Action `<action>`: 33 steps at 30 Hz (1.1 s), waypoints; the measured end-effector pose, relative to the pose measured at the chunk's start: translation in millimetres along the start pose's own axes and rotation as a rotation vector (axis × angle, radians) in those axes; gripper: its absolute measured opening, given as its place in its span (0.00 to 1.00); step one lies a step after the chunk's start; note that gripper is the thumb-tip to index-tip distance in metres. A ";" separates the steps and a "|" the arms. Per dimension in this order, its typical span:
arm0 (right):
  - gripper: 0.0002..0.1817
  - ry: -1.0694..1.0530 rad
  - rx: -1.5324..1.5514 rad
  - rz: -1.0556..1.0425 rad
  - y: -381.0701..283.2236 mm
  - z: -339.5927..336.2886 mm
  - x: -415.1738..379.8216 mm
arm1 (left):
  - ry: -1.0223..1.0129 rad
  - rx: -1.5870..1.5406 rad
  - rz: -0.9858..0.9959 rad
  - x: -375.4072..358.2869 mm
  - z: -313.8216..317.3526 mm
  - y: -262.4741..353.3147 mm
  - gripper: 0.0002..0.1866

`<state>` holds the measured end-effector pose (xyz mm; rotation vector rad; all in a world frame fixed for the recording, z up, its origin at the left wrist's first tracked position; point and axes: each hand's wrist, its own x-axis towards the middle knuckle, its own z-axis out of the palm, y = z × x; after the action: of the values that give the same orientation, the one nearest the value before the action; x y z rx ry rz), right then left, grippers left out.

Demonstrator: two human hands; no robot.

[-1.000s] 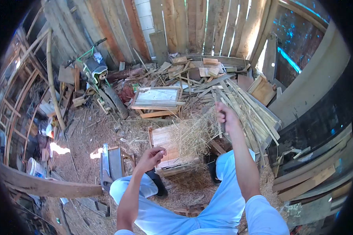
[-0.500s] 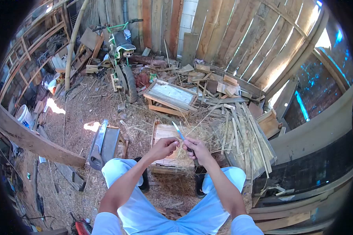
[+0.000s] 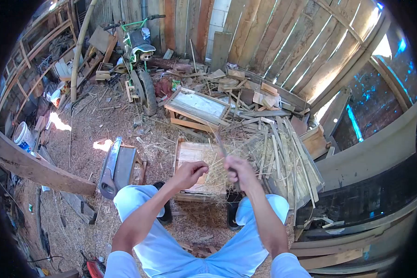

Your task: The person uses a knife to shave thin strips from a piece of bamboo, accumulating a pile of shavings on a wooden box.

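Note:
A knife (image 3: 221, 144) points up and forward from my right hand (image 3: 241, 172), whose fingers are wrapped round its handle. My left hand (image 3: 191, 175) is closed to the left of it, fingers pressed together; what it holds, if anything, is too small to make out. Both hands are above a low wooden box (image 3: 194, 153) between my feet. Thin straw-like shavings (image 3: 245, 155) lie over the box's right side and beyond it.
A handsaw (image 3: 110, 169) rests on a small stool (image 3: 125, 162) at the left. Ahead are a wooden frame (image 3: 197, 107), a small motorbike (image 3: 141, 60) and scrap wood (image 3: 264, 99). Long strips (image 3: 294, 157) lie at the right. A white bucket (image 3: 25, 136) stands far left.
My right hand has moved slightly right, away from my left hand, and the knife has turned more upright. The view has shifted a little.

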<state>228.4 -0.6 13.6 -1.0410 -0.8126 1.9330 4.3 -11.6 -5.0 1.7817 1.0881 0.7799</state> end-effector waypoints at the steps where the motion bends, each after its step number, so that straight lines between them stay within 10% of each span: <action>1: 0.16 -0.043 -0.046 0.065 9.8 3.6 0.7 | -0.005 0.001 -0.001 -0.2 1.0 0.1 0.08; 19: 0.15 0.026 0.111 -0.105 -16.2 -11.1 -13.0 | 0.050 0.127 0.120 -6.5 -0.2 -1.4 0.06; 24: 0.17 0.031 0.079 -0.201 -29.3 -31.0 -10.0 | -0.211 -0.444 -0.256 -11.9 -9.0 -6.4 0.10; 33: 0.18 -0.152 0.145 -0.054 -16.7 -17.5 -17.9 | -0.290 -0.539 -0.251 -11.5 -14.0 -4.5 0.11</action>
<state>255.7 -4.8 25.7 -0.7862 -0.7624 2.0104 -13.8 -16.0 -4.0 1.2275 0.7930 0.5702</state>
